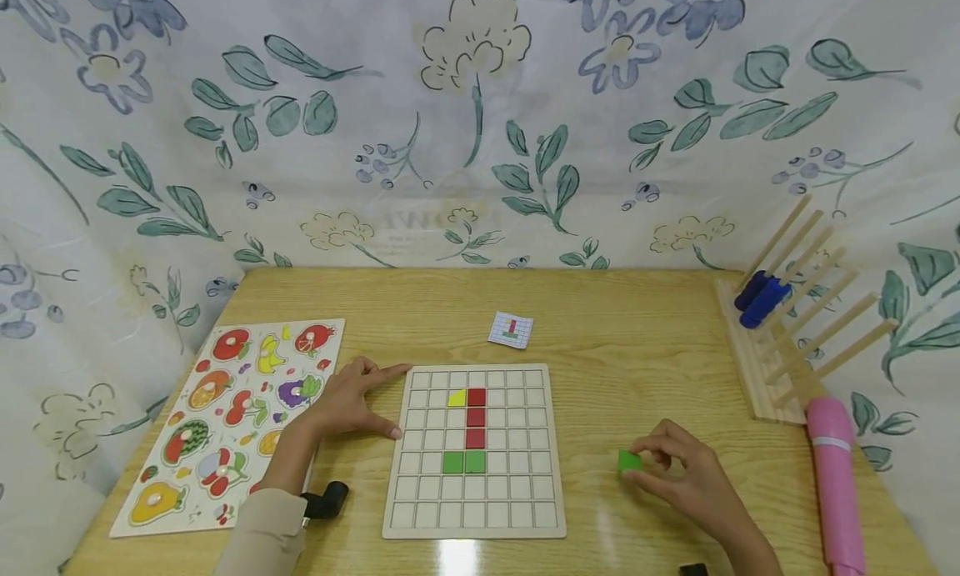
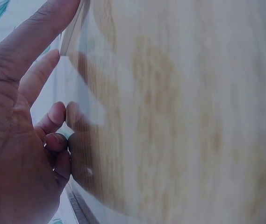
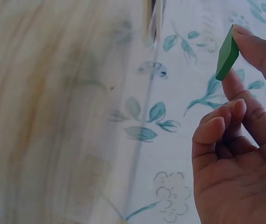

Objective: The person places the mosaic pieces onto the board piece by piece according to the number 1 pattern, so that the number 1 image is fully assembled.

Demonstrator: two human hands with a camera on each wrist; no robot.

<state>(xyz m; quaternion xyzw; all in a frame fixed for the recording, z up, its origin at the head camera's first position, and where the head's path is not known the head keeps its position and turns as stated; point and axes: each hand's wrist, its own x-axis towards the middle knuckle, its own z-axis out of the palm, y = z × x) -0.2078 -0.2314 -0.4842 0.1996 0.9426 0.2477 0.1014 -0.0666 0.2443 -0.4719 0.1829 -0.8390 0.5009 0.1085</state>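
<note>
- The right hand (image 1: 686,476) pinched a small flat green square tile (image 1: 629,460) between thumb and fingertip, its other fingers curled in; the right wrist view showed the same green tile (image 3: 227,53) edge-on at the fingertips.
- That tile was held just above the pale wooden table (image 1: 622,326), at about 3 o'clock from the white wooden grid board (image 1: 420,509) and well apart from it.
- The left hand (image 1: 351,401) lay relaxed with fingers straight, gripping nothing, its fingertips touching the board's edge at 9 o'clock.
- On the board sat a yellow quarter-round tile (image 1: 457,398), three red square tiles (image 1: 476,417) stacked in a column beside and below it, and two green square tiles (image 1: 463,462) under them.
- At the board's 12 o'clock lay a small white pattern card (image 1: 511,329).
- At 9 o'clock, beyond the left hand, lay a wooden fruit puzzle board (image 1: 225,418).
- At 2 o'clock stood a wooden peg rack (image 1: 795,326) with dark blue pieces (image 1: 761,297) on it, and a pink cylinder (image 1: 834,484) lay near it.
</note>
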